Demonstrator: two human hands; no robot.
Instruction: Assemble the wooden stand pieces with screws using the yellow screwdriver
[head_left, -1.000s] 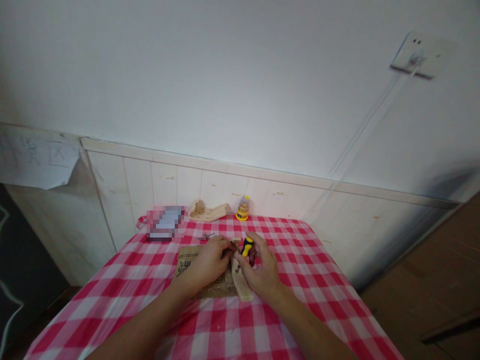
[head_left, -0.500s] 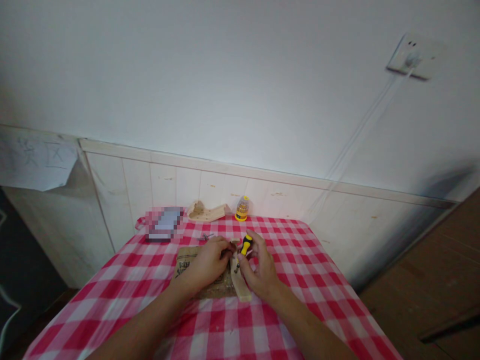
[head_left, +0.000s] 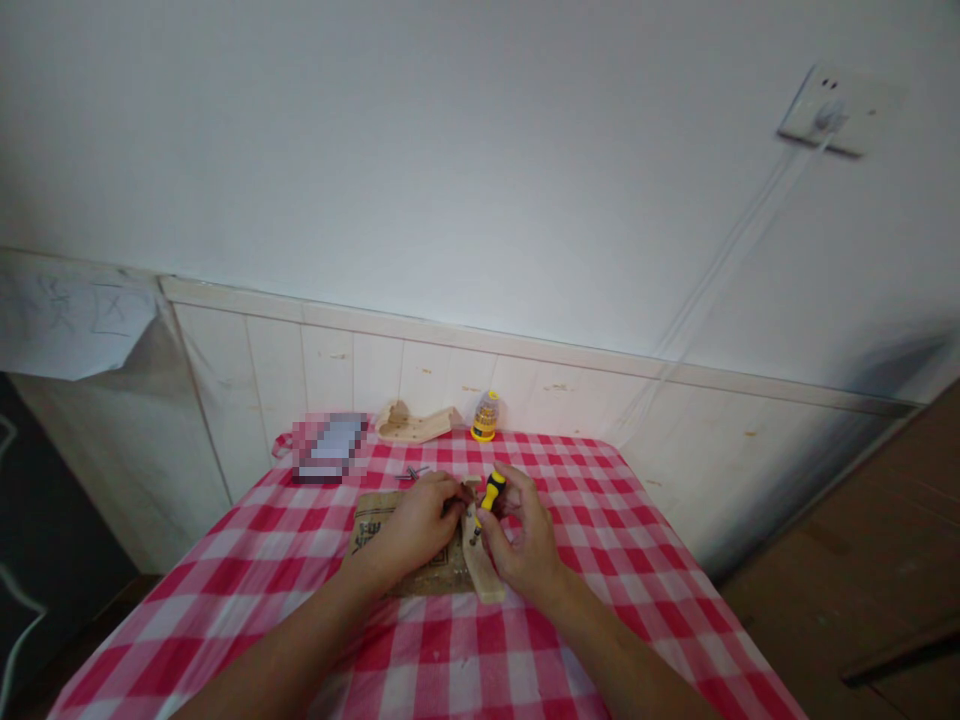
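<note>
Screwdriver (head_left: 489, 496) gripped in right hand (head_left: 527, 528), left hand (head_left: 421, 518) clamped on the wood (head_left: 486, 578) and partly hiding the burlap (head_left: 375, 510); metal pieces (head_left: 411, 473), bottle (head_left: 486, 416) beyond.

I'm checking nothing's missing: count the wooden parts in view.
2 show: one wooden part between the left hand and right hand, by the screwdriver; the other part at the back of the table, left of the bottle. The hands may hide more.

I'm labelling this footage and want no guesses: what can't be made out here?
All in the head view:
Brown printed mat, middle: hidden by left hand.
Screwdriver, contact at tip: too small to tell.
Paper, left end: cut off by picture edge.
Flat object: detail lost to pixelation.
</note>
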